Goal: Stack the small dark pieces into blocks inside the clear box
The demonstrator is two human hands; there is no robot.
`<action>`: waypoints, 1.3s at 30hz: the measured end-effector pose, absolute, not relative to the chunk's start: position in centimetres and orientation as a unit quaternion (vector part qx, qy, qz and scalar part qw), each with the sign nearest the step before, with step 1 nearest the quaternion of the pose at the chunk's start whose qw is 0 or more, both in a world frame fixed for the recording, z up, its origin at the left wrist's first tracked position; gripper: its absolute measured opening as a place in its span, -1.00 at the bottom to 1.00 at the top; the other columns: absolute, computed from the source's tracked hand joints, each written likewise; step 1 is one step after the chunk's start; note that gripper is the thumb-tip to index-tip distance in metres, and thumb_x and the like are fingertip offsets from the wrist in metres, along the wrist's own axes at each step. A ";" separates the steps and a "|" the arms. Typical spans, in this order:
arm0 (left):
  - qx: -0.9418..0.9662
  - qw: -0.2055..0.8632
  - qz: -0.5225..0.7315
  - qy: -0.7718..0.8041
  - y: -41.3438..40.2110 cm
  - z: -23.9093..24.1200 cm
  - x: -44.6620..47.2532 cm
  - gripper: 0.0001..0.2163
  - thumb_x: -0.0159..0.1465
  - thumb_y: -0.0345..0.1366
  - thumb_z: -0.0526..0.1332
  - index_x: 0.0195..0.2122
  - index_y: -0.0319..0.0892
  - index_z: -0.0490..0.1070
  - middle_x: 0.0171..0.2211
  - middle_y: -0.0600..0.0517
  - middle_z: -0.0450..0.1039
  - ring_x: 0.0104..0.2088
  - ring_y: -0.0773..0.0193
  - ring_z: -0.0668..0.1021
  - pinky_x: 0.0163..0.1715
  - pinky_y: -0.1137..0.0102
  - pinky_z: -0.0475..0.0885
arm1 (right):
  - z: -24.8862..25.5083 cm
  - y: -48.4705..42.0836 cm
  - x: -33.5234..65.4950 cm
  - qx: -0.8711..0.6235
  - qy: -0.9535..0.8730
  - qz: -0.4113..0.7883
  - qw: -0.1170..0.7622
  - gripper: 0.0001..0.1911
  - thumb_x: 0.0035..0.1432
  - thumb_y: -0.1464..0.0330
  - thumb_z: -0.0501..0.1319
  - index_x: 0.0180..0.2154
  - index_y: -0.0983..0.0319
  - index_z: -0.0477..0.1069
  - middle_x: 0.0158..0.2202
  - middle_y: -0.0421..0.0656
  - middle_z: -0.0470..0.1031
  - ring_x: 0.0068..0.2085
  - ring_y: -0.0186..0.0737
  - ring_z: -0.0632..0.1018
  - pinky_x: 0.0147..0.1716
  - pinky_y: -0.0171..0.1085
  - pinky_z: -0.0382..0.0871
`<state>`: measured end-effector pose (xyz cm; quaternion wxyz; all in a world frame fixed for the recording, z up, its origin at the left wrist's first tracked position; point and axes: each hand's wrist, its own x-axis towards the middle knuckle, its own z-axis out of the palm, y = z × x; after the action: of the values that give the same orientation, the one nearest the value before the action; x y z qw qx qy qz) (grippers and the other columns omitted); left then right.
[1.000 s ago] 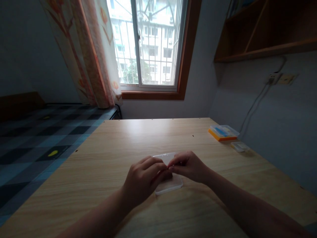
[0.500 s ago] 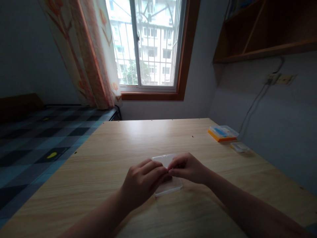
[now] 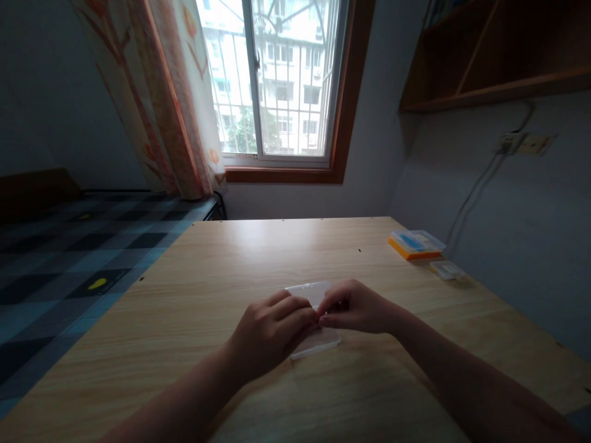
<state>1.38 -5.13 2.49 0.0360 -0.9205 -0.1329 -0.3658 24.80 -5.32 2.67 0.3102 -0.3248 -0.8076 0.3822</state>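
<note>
My left hand (image 3: 277, 332) and my right hand (image 3: 355, 307) meet fingertip to fingertip above a clear, shallow plastic tray or lid (image 3: 318, 351). Both hands are closed in a pinch. Whatever lies between the fingertips is too small or too hidden to make out. The tray's far edge shows behind the fingers and its near edge below them; the hands cover its middle.
On the wooden table (image 3: 221, 258), an orange box with a clear lid (image 3: 415, 244) stands at the far right. A small clear case (image 3: 446, 270) lies beside it. A tiny dark bit (image 3: 359, 250) rests on the tabletop. A checked bed (image 3: 115, 246) adjoins the left side.
Both hands have shifted very slightly to the right over the tray, still pinched together. The whole view has moved a little as the camera tilted down.
</note>
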 end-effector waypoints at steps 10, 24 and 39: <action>-0.841 0.068 -0.460 -0.277 -3.7 2.0 0.9 -0.76 0.34 -0.33 0.19 0.04 -0.16 0.37 -0.01 -0.12 0.44 0.00 0.04 0.47 -0.02 0.11 0.44 | 3.6 -5.9 25.3 -0.374 -0.902 0.183 0.114 -0.84 0.13 0.41 0.26 -0.28 0.17 0.63 -0.40 -0.22 0.59 -0.44 -0.41 0.48 -0.39 -0.42 0.24; -0.839 0.009 -0.434 -0.330 -3.3 1.0 1.3 -0.72 0.36 -0.30 0.16 0.08 -0.17 0.34 0.02 -0.14 0.45 0.03 0.02 0.47 0.03 0.06 0.44 | 3.9 -6.4 24.6 -0.386 -0.904 0.175 0.065 -0.81 0.11 0.40 0.26 -0.26 0.14 0.64 -0.35 -0.20 0.63 -0.40 -0.35 0.53 -0.34 -0.38 0.26; -0.802 -0.141 -0.406 -0.415 -3.2 -0.5 1.6 -0.65 0.29 -0.42 0.19 0.10 -0.12 0.28 -0.14 -0.05 0.52 -0.17 0.13 0.56 -0.16 0.18 0.49 | 3.6 -6.5 25.4 -0.364 -0.909 0.194 0.065 -0.69 0.07 0.48 0.18 -0.22 0.15 0.65 -0.38 -0.18 0.62 -0.45 -0.38 0.48 -0.39 -0.39 0.25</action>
<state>1.60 -3.22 -0.53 -0.1410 -0.8019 -0.4146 -0.4064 25.36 -6.52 3.58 0.0647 -0.3640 -0.9088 0.1936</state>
